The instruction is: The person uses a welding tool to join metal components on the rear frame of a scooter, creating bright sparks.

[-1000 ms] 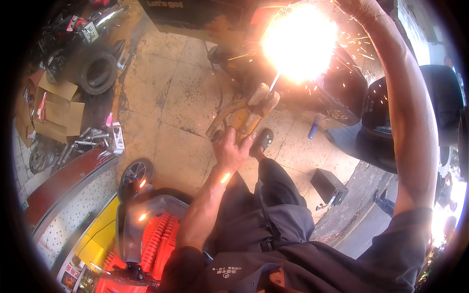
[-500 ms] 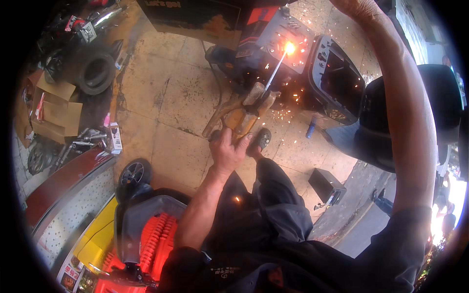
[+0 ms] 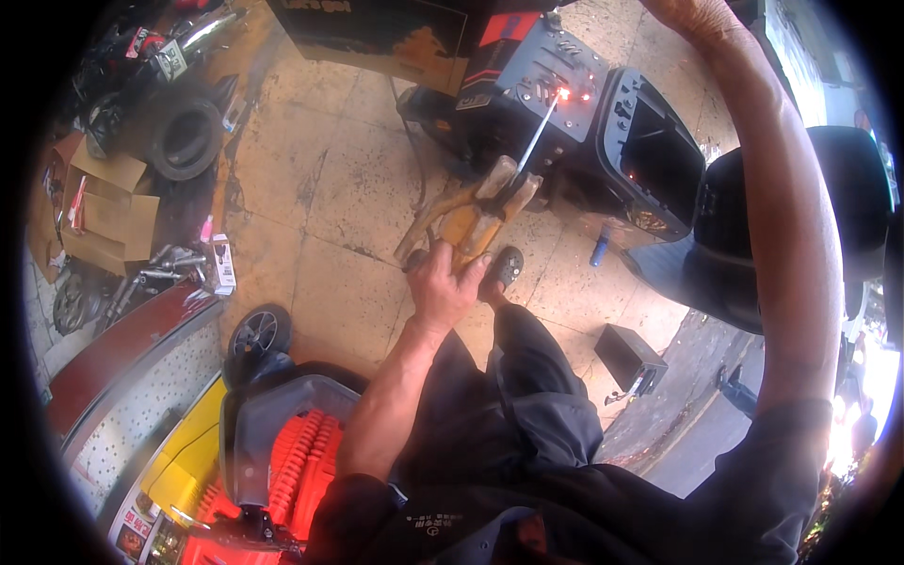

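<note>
My left hand (image 3: 444, 290) is closed round a worn yellow welding electrode holder (image 3: 468, 231). A thin pale welding rod (image 3: 537, 137) juts from its jaws toward a grey metal plate (image 3: 527, 68) with slots and screws. The rod's tip glows orange at the plate, and a red-hot spot shows just beside it; whether the tip touches I cannot tell. My right arm reaches up along the right side, and my right hand (image 3: 686, 13) is cut off by the top edge, its fingers hidden. The plate lies on a dark scooter body next to an open black compartment (image 3: 654, 146).
A black seat (image 3: 800, 212) is at the right. Below it, a black box (image 3: 629, 360) and a blue cylinder (image 3: 599, 250) lie on the tiles. To the left are a tire (image 3: 185, 141), an open carton (image 3: 111, 212) and metal parts. A red-and-grey vehicle (image 3: 282, 461) stands lower left.
The bright arc and flying sparks have died down to a small red glow, so the plate shows clearly. The holder and rod have shifted very slightly right; my right arm stays put.
</note>
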Motion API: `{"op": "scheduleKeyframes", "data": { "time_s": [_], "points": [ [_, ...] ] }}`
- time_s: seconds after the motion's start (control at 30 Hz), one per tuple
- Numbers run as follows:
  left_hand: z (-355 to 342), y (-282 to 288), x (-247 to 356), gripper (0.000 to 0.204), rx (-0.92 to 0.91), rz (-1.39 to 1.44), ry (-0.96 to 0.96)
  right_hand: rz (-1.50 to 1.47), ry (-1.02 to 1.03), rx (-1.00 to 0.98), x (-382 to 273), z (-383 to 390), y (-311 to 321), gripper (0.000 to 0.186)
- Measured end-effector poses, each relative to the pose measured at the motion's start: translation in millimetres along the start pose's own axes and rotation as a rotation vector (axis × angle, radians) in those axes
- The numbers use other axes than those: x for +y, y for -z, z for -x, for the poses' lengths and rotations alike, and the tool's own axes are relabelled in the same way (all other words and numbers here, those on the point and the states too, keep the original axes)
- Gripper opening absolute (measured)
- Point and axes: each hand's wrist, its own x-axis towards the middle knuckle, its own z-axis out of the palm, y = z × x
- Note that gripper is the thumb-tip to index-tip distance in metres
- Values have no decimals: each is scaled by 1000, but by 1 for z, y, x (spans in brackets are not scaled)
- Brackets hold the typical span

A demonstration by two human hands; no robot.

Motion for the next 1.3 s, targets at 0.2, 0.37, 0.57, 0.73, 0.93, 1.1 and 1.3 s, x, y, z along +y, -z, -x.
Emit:
{"op": "scheduleKeyframes", "data": {
  "time_s": [0.2,0.37,0.57,0.73,0.93,1.1,1.3],
  "points": [
    [-4,-2,4,37,3,8,14,-31,15,-26,-2,-1,6,77],
    [-1,0,0,36,-9,-39,-1,-102,-13,-29,2,-1,0,77],
    [-1,-9,3,35,-32,-43,21,-114,-38,-10,15,-3,-1,75],
    [-1,1,3,36,35,46,30,-135,-3,-29,-3,0,-1,73],
    [0,1,-6,37,-43,-67,-30,-205,62,25,2,-2,-5,70],
    [-1,-7,-3,37,13,-12,-45,-176,-16,-44,-3,0,6,72],
    [3,-2,-6,38,-64,-122,25,-131,-146,-10,-36,11,-4,80]
  ]
}}
